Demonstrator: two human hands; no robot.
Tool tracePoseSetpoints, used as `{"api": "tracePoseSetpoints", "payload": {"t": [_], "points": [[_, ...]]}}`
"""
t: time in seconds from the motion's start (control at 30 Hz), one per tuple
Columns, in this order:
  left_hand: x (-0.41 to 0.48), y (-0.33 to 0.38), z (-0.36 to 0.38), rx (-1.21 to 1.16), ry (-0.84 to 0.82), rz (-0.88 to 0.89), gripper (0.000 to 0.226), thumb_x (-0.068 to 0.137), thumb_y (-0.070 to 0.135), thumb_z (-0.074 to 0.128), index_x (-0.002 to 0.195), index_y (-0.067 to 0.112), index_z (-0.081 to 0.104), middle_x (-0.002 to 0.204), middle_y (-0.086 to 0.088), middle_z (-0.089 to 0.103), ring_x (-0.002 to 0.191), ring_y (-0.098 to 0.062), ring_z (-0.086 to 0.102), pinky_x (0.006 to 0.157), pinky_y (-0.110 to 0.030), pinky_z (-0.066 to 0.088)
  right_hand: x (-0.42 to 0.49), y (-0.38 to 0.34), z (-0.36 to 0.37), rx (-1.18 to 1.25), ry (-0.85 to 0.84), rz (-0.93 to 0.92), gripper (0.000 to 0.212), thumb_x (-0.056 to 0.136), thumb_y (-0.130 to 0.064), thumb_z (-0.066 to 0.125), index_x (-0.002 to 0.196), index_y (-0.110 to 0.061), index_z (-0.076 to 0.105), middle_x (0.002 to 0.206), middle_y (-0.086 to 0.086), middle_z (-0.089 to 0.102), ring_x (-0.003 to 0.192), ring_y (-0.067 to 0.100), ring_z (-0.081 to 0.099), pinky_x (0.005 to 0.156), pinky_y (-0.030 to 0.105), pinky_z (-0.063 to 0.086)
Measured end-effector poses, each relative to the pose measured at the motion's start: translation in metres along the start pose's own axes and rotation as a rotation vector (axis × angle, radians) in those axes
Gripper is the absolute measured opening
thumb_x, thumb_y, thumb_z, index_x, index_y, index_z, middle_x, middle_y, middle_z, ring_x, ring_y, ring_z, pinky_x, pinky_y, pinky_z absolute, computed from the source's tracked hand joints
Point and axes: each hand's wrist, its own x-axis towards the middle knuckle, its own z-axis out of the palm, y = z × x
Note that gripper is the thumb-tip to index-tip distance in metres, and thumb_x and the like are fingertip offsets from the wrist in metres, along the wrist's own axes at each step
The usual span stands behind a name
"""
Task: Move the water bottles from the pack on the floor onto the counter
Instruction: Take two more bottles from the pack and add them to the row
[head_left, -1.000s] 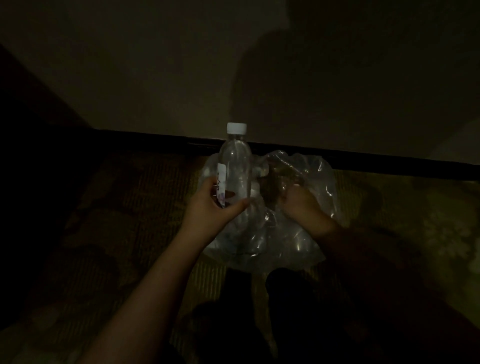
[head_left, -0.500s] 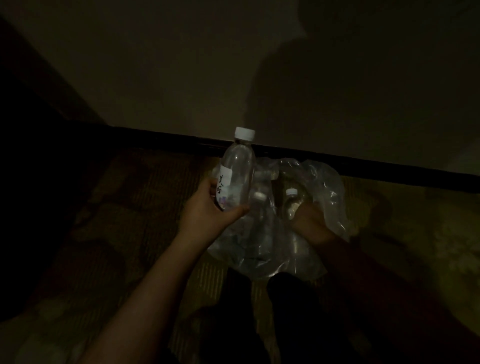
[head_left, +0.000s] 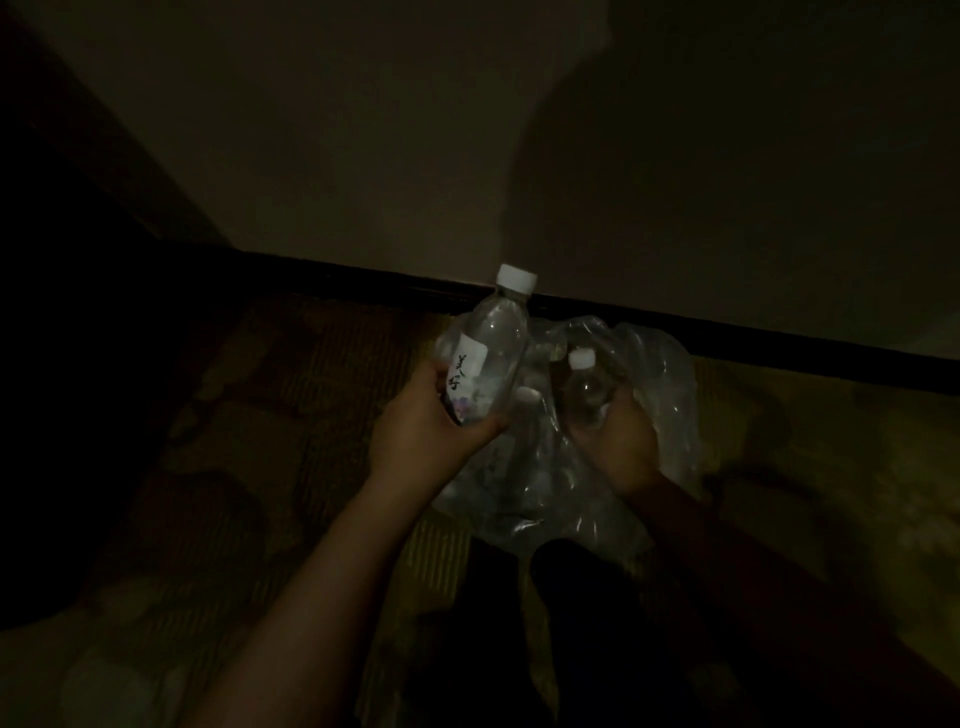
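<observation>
The room is very dark. My left hand (head_left: 426, 431) grips a clear water bottle (head_left: 491, 343) with a white cap and a white label, tilted slightly right and held above the pack. My right hand (head_left: 615, 441) grips a second, smaller-looking clear bottle (head_left: 584, 387) with a white cap, its lower part inside the torn plastic wrap. The pack (head_left: 660, 415) is a crumpled clear plastic wrap on the patterned floor, with more bottles dimly visible inside. No counter is in view.
A plain wall with a dark baseboard (head_left: 779, 353) runs right behind the pack. Patterned carpet (head_left: 291, 415) spreads left and right. A dark mass fills the left edge. My dark-clothed legs (head_left: 571, 597) are below the pack.
My left hand has lifted its bottle a little and tilted it right. My right hand has drawn a second bottle upward out of the wrap, so its cap now shows.
</observation>
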Motion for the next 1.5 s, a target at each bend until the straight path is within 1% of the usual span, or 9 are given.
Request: {"api": "tracePoseSetpoints", "payload": {"t": [0.13,0.2,0.37,0.6,0.73,0.93,1.1,1.3,1.5], "points": [[-0.024,0.043,-0.016,-0.051,0.026,-0.091,0.070,0.063,0.047,0.082,0.120,0.025,0.048,0.107,0.006,0.063,0.094,-0.014,0.063,0.081,-0.041,0.055,-0.023,-0.042,-0.046,0.157,0.037,-0.046,0.073,0.072,-0.027,0.081,0.132,-0.011,0.042,0.124,0.007,0.060,0.112,0.022,0.058,0.085,0.023,0.038],[-0.037,0.068,-0.031,-0.102,0.027,-0.129,0.072,0.063,0.045,0.082,0.122,0.023,0.046,0.109,0.004,0.062,0.095,-0.015,0.062,0.081,-0.043,0.056,-0.039,-0.066,-0.075,0.174,0.012,-0.062,0.073,0.073,-0.030,0.081,0.132,-0.011,0.042,0.126,0.008,0.058,0.114,0.023,0.057,0.089,0.025,0.040],[-0.072,0.133,-0.091,-0.066,0.019,-0.108,0.072,0.063,0.045,0.082,0.121,0.021,0.047,0.108,0.003,0.064,0.093,-0.015,0.063,0.080,-0.040,0.055,-0.088,-0.122,-0.161,0.180,0.007,-0.066,0.082,0.067,-0.032,0.084,0.133,-0.012,0.039,0.133,0.008,0.052,0.120,0.021,0.053,0.098,0.034,0.047],[-0.151,0.243,-0.207,-0.107,0.011,-0.074,0.067,0.063,0.041,0.084,0.116,0.026,0.047,0.100,0.012,0.057,0.091,-0.011,0.061,0.080,-0.037,0.055,-0.172,-0.229,-0.310,0.136,-0.062,-0.081,0.089,0.064,-0.035,0.086,0.137,-0.017,0.038,0.136,0.006,0.051,0.126,0.024,0.049,0.102,0.045,0.045],[-0.196,0.317,-0.287,-0.128,0.016,-0.016,0.059,0.062,0.042,0.084,0.103,0.034,0.042,0.091,0.018,0.056,0.088,-0.009,0.062,0.074,-0.031,0.054,-0.229,-0.298,-0.412,0.152,-0.026,-0.136,0.092,0.063,-0.040,0.085,0.138,-0.016,0.036,0.135,0.006,0.052,0.123,0.025,0.051,0.099,0.045,0.047],[-0.255,0.414,-0.392,-0.151,0.084,0.148,0.058,0.060,0.043,0.084,0.101,0.038,0.043,0.088,0.020,0.059,0.079,0.005,0.059,0.063,-0.017,0.046,-0.300,-0.391,-0.535,0.158,0.062,-0.263,0.093,0.057,-0.048,0.085,0.134,-0.022,0.040,0.132,0.003,0.054,0.119,0.022,0.053,0.096,0.043,0.049],[-0.310,0.482,-0.483,-0.147,0.179,0.336,0.060,0.055,0.050,0.083,0.100,0.040,0.044,0.091,0.022,0.061,0.082,0.005,0.060,0.066,-0.019,0.046,-0.356,-0.468,-0.618,0.166,0.164,-0.386,0.088,0.051,-0.052,0.085,0.124,-0.020,0.047,0.123,0.005,0.059,0.111,0.024,0.058,0.090,0.042,0.051],[-0.384,0.528,-0.573,-0.212,0.282,0.427,0.062,0.054,0.045,0.087,0.102,0.029,0.052,0.095,0.010,0.067,0.082,-0.002,0.065,0.068,-0.023,0.054,-0.437,-0.544,-0.691,0.217,0.298,-0.536,0.072,0.052,-0.048,0.086,0.107,-0.018,0.050,0.110,0.007,0.064,0.102,0.027,0.062,0.079,0.034,0.050],[-0.451,0.542,-0.641,-0.210,0.384,0.488,0.064,0.057,0.044,0.087,0.106,0.021,0.053,0.096,0.007,0.065,0.084,-0.005,0.063,0.065,-0.016,0.049,-0.507,-0.597,-0.724,0.231,0.336,-0.672,0.079,0.053,-0.058,0.082,0.115,-0.020,0.051,0.113,0.002,0.065,0.102,0.022,0.062,0.083,0.038,0.052]]}}
